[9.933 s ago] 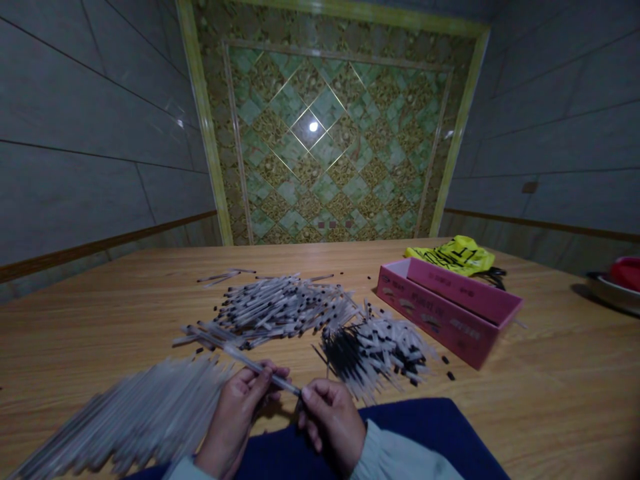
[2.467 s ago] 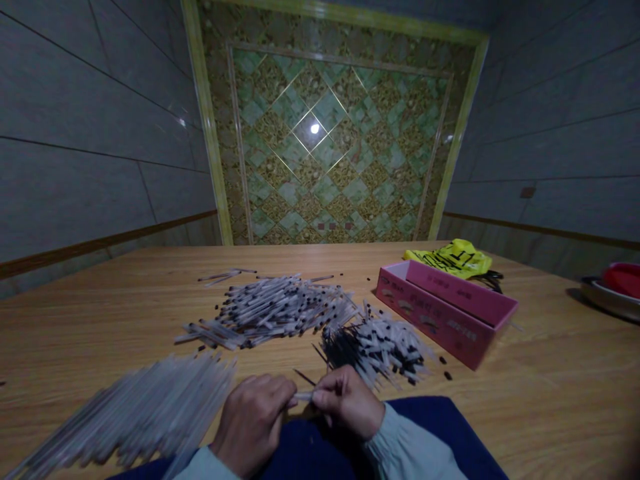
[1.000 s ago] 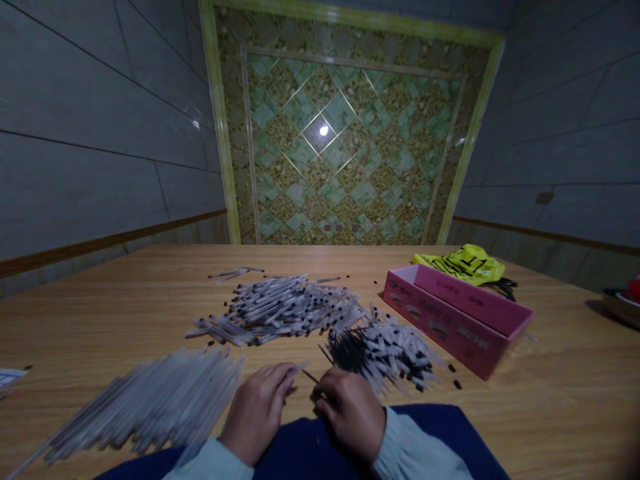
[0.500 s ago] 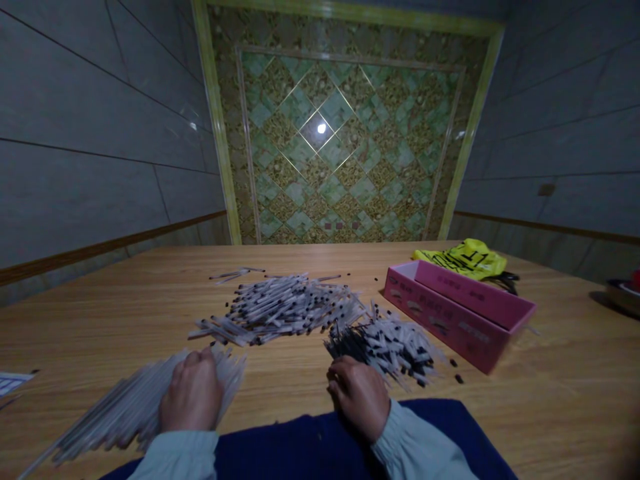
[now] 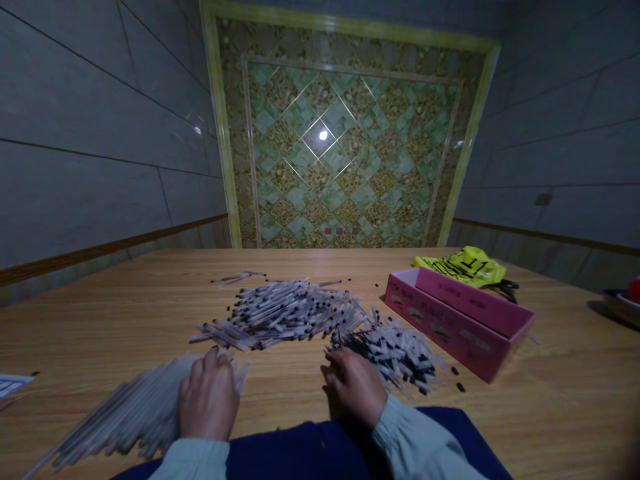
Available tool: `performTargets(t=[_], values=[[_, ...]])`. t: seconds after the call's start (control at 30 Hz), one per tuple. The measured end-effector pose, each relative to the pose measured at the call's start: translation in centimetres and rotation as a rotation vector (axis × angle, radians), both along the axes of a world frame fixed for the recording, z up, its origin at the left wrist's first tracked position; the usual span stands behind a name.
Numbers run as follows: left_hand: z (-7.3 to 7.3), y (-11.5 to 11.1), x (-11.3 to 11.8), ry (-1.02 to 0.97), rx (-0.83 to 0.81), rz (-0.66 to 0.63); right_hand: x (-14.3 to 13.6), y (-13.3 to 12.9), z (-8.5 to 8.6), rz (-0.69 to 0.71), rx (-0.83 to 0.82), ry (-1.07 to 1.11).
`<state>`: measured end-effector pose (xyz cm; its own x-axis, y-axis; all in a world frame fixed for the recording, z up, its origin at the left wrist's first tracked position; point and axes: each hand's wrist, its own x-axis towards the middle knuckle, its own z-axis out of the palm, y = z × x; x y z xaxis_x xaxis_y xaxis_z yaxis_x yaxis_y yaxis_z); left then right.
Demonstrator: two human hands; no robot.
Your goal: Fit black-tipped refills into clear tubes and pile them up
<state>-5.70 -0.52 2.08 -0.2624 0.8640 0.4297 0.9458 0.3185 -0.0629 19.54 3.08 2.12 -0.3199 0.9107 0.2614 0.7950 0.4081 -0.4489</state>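
Note:
My left hand (image 5: 209, 397) rests with curled fingers over the right end of a spread of long translucent tubes (image 5: 135, 407). A small dark tip shows at its fingertips, but what it grips is hidden. My right hand (image 5: 357, 385) has its thumb and fingers bent together at the near left edge of a pile of short whitish pieces (image 5: 403, 350) mixed with thin black sticks (image 5: 354, 341). Whatever lies between those fingers is too small to make out. Beyond both hands is a larger heap of whitish sticks with dark ends (image 5: 295, 310).
A long pink open box (image 5: 450, 320) stands right of the piles, with a yellow bag (image 5: 467, 265) behind it. Small black caps (image 5: 460, 387) lie near the box. Loose sticks (image 5: 237, 278) are at the back left. A bowl (image 5: 623, 308) stands at the far right of the wooden table (image 5: 565, 413).
My left hand has moved right across the ends of the tubes. The right hand stays at the black sticks, shifted slightly. The view has tilted up a little.

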Motion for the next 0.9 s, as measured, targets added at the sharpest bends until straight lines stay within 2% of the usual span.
performTargets(t=[0.13, 0.27, 0.47, 0.6, 0.7, 0.77, 0.83, 0.9], values=[[0.3, -0.3, 1.9, -0.054, 0.074, -0.193, -2.0, 3.8, 1.1, 0.035, -0.081, 0.123], [-0.3, -0.3, 3.0, -0.108, 0.109, -0.372, -3.9, 7.3, 1.6, 0.025, -0.132, 0.146], [-0.9, -0.1, 3.3, -0.197, 0.19, -0.548, -4.6, 8.9, 1.5, 0.043, -0.155, 0.267], [-0.6, -0.3, 3.8, -0.341, 0.212, -0.61, -4.2, 7.6, 1.7, 0.017, -0.106, 0.458], [-0.7, -0.3, 4.6, -0.601, 0.203, -0.661, -3.6, 4.8, 2.4, 0.015, -0.102, 0.596], [-0.9, -0.1, 5.2, -0.876, 0.154, -0.689, -3.3, 2.1, 3.0, 0.044, -0.125, 0.688], [-1.0, 0.0, 5.8, -1.248, 0.064, -0.684, -3.1, -0.6, 3.3, 0.137, -0.23, 0.941], [-0.8, -0.1, 6.1, -1.647, -0.003, -0.664, -3.1, -2.8, 2.9, 0.206, -0.296, 1.082]])
